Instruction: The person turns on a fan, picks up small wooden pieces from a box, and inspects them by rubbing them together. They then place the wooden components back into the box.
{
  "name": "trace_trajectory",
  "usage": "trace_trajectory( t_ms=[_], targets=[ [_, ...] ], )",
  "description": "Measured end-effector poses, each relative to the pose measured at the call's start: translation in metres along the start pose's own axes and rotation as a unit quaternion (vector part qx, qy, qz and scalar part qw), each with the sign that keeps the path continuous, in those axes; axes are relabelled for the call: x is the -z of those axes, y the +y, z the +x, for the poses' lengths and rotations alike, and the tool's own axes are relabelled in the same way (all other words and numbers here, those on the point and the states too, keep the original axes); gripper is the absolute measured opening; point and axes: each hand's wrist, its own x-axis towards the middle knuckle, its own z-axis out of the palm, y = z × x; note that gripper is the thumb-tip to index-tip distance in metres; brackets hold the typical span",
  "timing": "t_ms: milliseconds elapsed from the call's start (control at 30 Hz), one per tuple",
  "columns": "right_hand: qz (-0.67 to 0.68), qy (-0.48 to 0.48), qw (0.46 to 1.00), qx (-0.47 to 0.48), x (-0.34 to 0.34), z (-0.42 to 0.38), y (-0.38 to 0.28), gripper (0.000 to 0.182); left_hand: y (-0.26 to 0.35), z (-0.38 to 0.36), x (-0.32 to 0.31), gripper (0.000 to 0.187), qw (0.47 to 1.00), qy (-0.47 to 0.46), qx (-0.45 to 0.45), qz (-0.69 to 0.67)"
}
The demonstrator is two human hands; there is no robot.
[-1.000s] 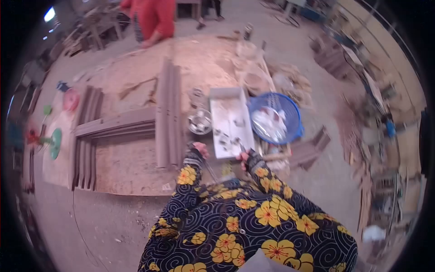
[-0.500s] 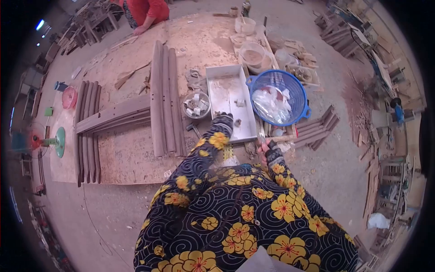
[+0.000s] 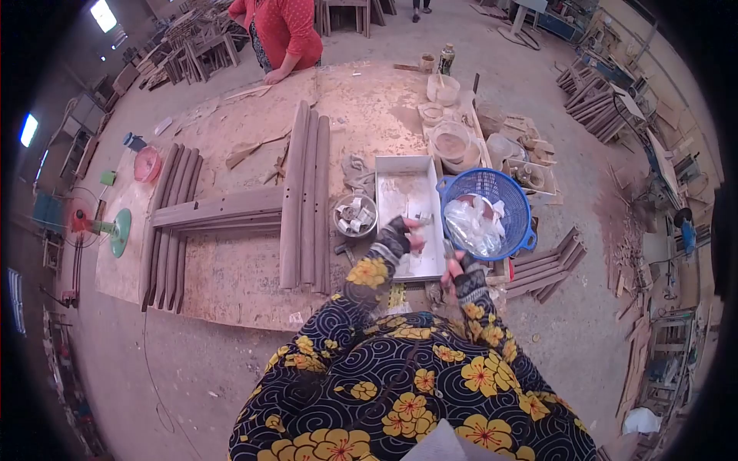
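My left hand (image 3: 406,233), in a dark fingerless glove, is over the front part of a white tray (image 3: 392,163); its fingers are apart, and small pieces lie near them. Just right of the tray's front corner, my right hand (image 3: 455,269) is closed round a small metallic tool (image 3: 448,247). Beside the tray stands a blue basket (image 3: 529,238) with clear plastic bags (image 3: 470,224) inside. To the tray's left is a round bowl of whitish pieces (image 3: 354,214).
Long grey-brown wooden pieces (image 3: 302,192) lie on the worktable (image 3: 223,276). Plastic tubs (image 3: 453,146) stand behind the basket. A person in a red top (image 3: 296,34) leans at the far edge. A green fan (image 3: 121,233) is at the left.
The view has tilted up, so the table appears lower. My left hand has moved right inside the tray, and its fingers now show. My right hand still holds the tool beside the tray.
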Motion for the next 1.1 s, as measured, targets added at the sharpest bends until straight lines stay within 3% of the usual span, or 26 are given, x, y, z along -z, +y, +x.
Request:
trace_trajectory(
  t_ms=[33, 100, 133, 167, 267, 367, 433, 500, 567, 633, 700, 767, 900, 933, 1033, 1100],
  targets=[
    [-0.046, 0.01, 0.995, 0.087, -0.004, 0.016, 0.005, 0.016, 0.008, -0.004, 0.005, 0.032, 0.994, 0.009, -0.07, 0.081],
    [-0.138, 0.056, 0.963, 0.223, -0.012, 0.035, 0.011, 0.018, 0.045, -0.023, -0.002, 0.04, 0.996, -0.011, -0.09, 0.024],
    [-0.174, 0.054, 0.951, 0.251, -0.02, 0.036, -0.004, 0.017, 0.053, -0.027, -0.002, 0.043, 0.991, -0.007, -0.126, 0.044],
    [-0.21, 0.055, 0.935, 0.28, -0.028, 0.036, -0.018, 0.017, 0.068, -0.04, -0.012, 0.046, 0.989, -0.01, -0.141, -0.049],
    [-0.275, 0.012, 0.896, 0.349, -0.055, 0.023, -0.065, 0.016, 0.079, -0.049, 0.006, 0.054, 0.986, 0.003, -0.154, 0.07],
    [-0.336, 0.012, 0.871, 0.358, -0.061, 0.031, -0.059, 0.016, 0.078, -0.05, 0.012, 0.055, 0.988, -0.017, -0.151, 0.04],
    [-0.374, 0.022, 0.844, 0.385, -0.067, 0.024, -0.067, 0.015, 0.076, -0.047, 0.017, 0.053, 0.982, -0.018, -0.166, 0.091],
    [-0.362, -0.015, 0.862, 0.353, -0.074, 0.029, -0.067, 0.016, 0.077, -0.054, 0.026, 0.052, 0.971, 0.016, -0.19, 0.143],
    [-0.337, -0.004, 0.868, 0.364, -0.076, 0.048, -0.044, 0.018, 0.077, -0.054, 0.026, 0.046, 0.977, 0.013, -0.187, 0.099],
    [-0.469, 0.018, 0.79, 0.394, -0.072, 0.034, -0.065, 0.018, 0.08, -0.049, 0.02, 0.043, 0.977, -0.018, -0.211, 0.036],
    [-0.47, 0.002, 0.79, 0.394, -0.071, 0.039, -0.059, 0.019, 0.083, -0.049, 0.024, 0.042, 0.977, -0.02, -0.201, 0.066],
    [-0.415, -0.03, 0.841, 0.345, -0.083, 0.04, -0.07, 0.02, 0.081, -0.051, 0.031, 0.043, 0.974, 0.017, -0.184, 0.131],
    [-0.484, 0.03, 0.798, 0.358, -0.077, 0.037, -0.065, 0.019, 0.071, -0.04, 0.03, 0.041, 0.972, -0.018, -0.219, 0.081],
    [-0.49, 0.033, 0.789, 0.368, -0.076, 0.041, -0.06, 0.02, 0.072, -0.042, 0.034, 0.043, 0.972, -0.03, -0.195, 0.125],
    [-0.471, 0.018, 0.802, 0.366, -0.075, 0.048, -0.048, 0.02, 0.074, -0.049, 0.029, 0.043, 0.969, 0.041, -0.167, 0.176],
    [-0.502, 0.017, 0.793, 0.345, -0.068, 0.045, -0.041, 0.02, 0.072, -0.047, 0.026, 0.042, 0.977, 0.028, -0.158, 0.143]
  ],
)
